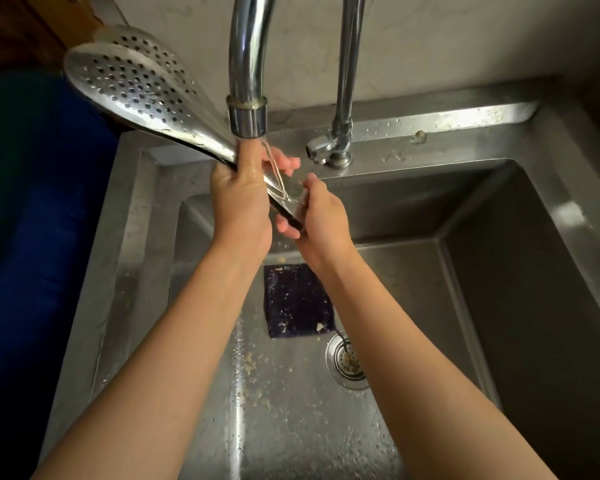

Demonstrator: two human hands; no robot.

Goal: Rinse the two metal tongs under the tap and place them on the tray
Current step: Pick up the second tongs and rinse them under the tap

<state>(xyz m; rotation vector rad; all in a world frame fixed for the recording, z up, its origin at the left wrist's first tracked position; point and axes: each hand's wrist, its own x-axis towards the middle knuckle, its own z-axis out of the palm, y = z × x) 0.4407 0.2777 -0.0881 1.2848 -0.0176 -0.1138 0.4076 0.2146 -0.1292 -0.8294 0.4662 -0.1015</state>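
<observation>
Here, your left hand [239, 199] wrapped its fingers [286, 164] tightly around the middle of the metal tongs [132, 81]. Your right hand [321, 213] pinched their lower end under the tap [246, 116], water striking the handle above the sink [499, 140].

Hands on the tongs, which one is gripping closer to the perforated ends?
The left hand, wrapped round the tongs right under the tap. The right hand holds the opposite, handle end, lower over the sink.
</observation>
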